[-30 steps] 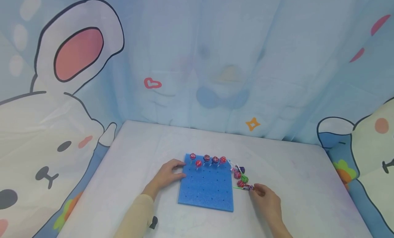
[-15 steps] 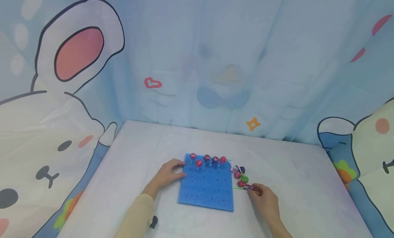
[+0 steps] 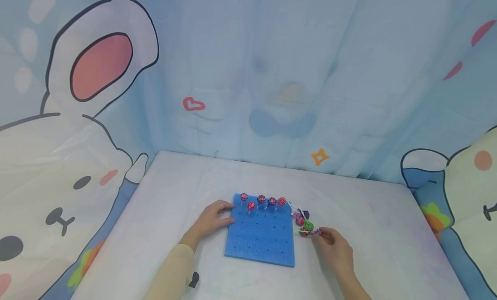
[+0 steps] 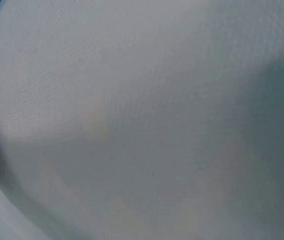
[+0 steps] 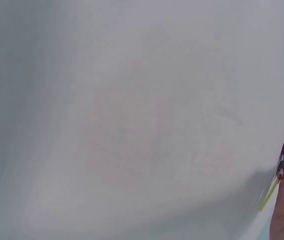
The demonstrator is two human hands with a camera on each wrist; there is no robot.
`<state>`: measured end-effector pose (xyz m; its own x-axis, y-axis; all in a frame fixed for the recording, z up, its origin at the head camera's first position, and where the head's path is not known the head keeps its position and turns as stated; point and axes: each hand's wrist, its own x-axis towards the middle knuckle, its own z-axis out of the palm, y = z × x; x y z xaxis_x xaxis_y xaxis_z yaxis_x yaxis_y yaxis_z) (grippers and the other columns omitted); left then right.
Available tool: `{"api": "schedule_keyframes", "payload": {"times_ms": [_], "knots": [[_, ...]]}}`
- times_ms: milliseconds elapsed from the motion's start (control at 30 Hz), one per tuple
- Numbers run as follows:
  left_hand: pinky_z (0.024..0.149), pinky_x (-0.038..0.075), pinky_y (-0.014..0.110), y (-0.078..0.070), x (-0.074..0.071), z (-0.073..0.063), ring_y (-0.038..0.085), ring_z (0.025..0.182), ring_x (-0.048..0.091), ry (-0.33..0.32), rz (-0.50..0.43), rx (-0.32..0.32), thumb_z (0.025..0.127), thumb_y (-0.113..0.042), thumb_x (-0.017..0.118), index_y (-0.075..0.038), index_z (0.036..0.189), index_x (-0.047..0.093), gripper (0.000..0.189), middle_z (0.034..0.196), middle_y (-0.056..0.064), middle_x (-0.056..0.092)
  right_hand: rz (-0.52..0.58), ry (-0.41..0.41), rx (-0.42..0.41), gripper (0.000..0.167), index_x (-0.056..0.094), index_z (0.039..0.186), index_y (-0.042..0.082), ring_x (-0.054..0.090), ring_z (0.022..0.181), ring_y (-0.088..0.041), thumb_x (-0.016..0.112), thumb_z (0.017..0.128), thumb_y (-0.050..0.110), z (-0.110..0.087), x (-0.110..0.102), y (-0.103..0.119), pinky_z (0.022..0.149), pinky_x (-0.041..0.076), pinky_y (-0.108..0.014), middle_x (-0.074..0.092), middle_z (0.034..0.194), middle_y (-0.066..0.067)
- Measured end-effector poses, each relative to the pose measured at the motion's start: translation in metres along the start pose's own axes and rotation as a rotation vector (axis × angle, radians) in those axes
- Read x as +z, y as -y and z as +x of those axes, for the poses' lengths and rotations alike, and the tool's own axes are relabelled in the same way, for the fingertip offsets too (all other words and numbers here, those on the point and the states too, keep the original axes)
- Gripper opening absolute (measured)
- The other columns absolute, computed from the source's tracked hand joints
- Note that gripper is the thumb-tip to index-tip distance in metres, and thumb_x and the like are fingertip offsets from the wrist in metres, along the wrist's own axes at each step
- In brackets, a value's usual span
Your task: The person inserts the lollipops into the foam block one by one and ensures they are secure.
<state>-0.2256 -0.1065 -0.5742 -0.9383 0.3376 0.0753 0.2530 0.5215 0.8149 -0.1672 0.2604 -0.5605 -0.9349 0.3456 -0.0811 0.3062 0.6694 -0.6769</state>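
A pale blue cloth (image 3: 217,54) printed with cartoon animals hangs behind a white table (image 3: 186,179). On the table lies a square blue board (image 3: 260,244) dotted with small holes. At its left edge rests the left hand (image 3: 211,218), thumb and fingers spread apart. To the board's right, the right hand (image 3: 337,253) pinches a purplish wrapped lollipop (image 3: 316,232), its pale green stick pointing left toward the board. Five standing lollipops (image 3: 261,199) occupy the board's far part; loose lollipops (image 3: 300,221), pink, green, red and dark purple, lie bunched just beside its right edge.
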Motion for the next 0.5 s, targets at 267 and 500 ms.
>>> {"api": "schedule_keyframes", "payload": {"times_ms": [267, 500], "knots": [[0.105, 0.043, 0.045, 0.001, 0.000, 0.001, 0.024, 0.125, 0.053, -0.001, -0.005, 0.001, 0.089, -0.025, 0.072, -0.008, 0.127, 0.062, 0.043, 0.127, 0.006, 0.061, 0.136, 0.037, 0.026, 0.042, 0.057, 0.131, 0.005, 0.056, 0.120, -0.036, 0.065, 0.095, 0.024, 0.000, -0.005, 0.008, 0.097, 0.049, -0.049, 0.060, 0.129, -0.019], [0.106, 0.043, 0.042, 0.006, 0.001, 0.002, 0.022, 0.124, 0.054, -0.006, -0.018, 0.011, 0.088, -0.026, 0.074, -0.009, 0.126, 0.063, 0.043, 0.126, 0.004, 0.062, 0.264, 0.093, 0.025, 0.053, 0.054, 0.139, 0.011, 0.053, 0.126, -0.028, 0.063, 0.095, 0.040, 0.000, -0.010, 0.013, 0.100, 0.048, -0.039, 0.053, 0.142, -0.011]]}}
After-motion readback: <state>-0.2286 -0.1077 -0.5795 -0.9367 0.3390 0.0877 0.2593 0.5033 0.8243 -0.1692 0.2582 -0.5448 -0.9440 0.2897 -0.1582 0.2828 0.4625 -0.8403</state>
